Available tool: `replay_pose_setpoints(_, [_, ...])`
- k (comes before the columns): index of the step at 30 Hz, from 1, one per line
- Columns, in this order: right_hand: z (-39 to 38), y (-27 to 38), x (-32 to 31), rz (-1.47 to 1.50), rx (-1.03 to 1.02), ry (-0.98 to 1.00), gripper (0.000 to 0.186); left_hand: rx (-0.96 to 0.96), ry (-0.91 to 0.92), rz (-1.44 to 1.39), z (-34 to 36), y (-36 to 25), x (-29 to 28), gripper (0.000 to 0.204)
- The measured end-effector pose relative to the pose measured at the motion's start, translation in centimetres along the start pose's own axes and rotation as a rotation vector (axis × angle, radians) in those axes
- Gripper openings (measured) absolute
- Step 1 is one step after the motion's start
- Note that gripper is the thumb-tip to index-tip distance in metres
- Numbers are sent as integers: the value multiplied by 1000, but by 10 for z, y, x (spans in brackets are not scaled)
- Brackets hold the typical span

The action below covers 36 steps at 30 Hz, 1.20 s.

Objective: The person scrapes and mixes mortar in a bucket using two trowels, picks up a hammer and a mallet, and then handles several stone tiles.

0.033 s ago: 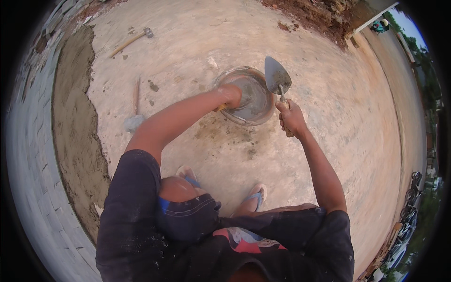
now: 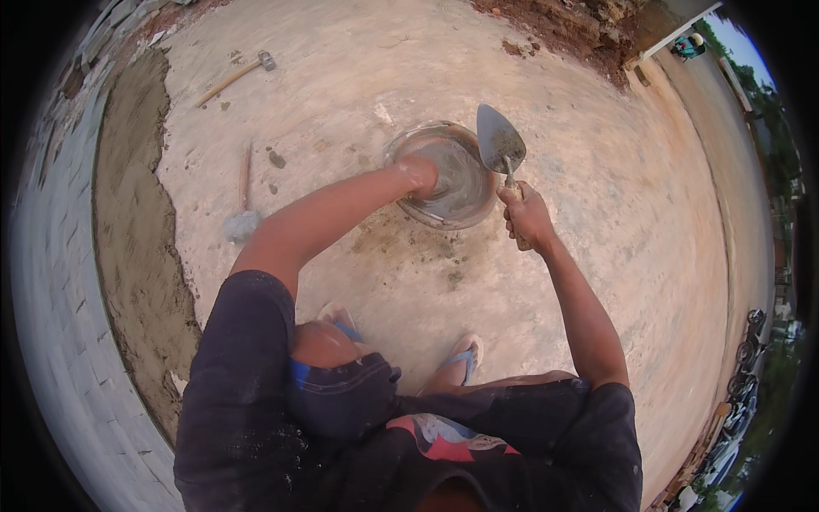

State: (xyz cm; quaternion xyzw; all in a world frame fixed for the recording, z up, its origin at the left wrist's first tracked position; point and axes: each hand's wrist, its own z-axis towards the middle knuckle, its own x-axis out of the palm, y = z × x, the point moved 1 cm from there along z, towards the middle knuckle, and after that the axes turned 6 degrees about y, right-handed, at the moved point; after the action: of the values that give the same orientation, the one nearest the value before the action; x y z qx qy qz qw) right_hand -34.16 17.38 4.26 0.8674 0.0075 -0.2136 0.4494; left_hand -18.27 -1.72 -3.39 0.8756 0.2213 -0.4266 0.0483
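My left hand (image 2: 418,176) reaches down inside the left part of a round basin (image 2: 465,225) on the ground. Its fingers are hidden, so what they hold, if anything, cannot be seen. Wet grey cement mix (image 2: 461,175) coats the inside of the basin. Just right of the rim, my right hand (image 2: 529,218) is closed around the handle of a pointed trowel (image 2: 497,136). The trowel's blade points away from me, with some grey mix stuck near its handle end.
On the left, a mallet (image 2: 242,225) with a pale head lies near a wooden-handled hammer (image 2: 230,83). Beyond them runs a strip of wet mortar (image 2: 132,213) beside grey paving blocks (image 2: 60,282). Reddish earth (image 2: 580,34) is heaped at the far edge. Motorcycles (image 2: 746,367) stand far right.
A small yellowish patch beside my left hand at the basin's rim no longer shows. My right hand and the trowel have shifted very slightly left.
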Motion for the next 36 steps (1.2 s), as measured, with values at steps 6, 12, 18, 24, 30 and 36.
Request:
replay_pose_setpoints(6, [-1, -23, -12, -84, 6, -3, 43, 109, 223, 106, 49, -31, 14, 31])
replay_pose_setpoints(12, [-9, -6, -7, -212, 7, 121, 66, 89, 61, 267, 97, -1, 73, 24])
replay_pose_setpoints(18, [-41, -30, -35, -143, 12, 99, 54, 141, -88, 365, 114, -44, 73, 20])
replay_pose_setpoints(24, [-48, -47, -31, -65, 63, 106, 47, -102, -324, -30, 105, -13, 43, 28])
replay_pose_setpoints(30, [-59, -45, -34, -85, 103, 158, 39, -43, -248, 17, 82, -10, 18, 36])
replay_pose_setpoints(36, [-57, -62, -41, -164, 116, 134, 30, 0, -31, 167, 70, -21, 30, 32])
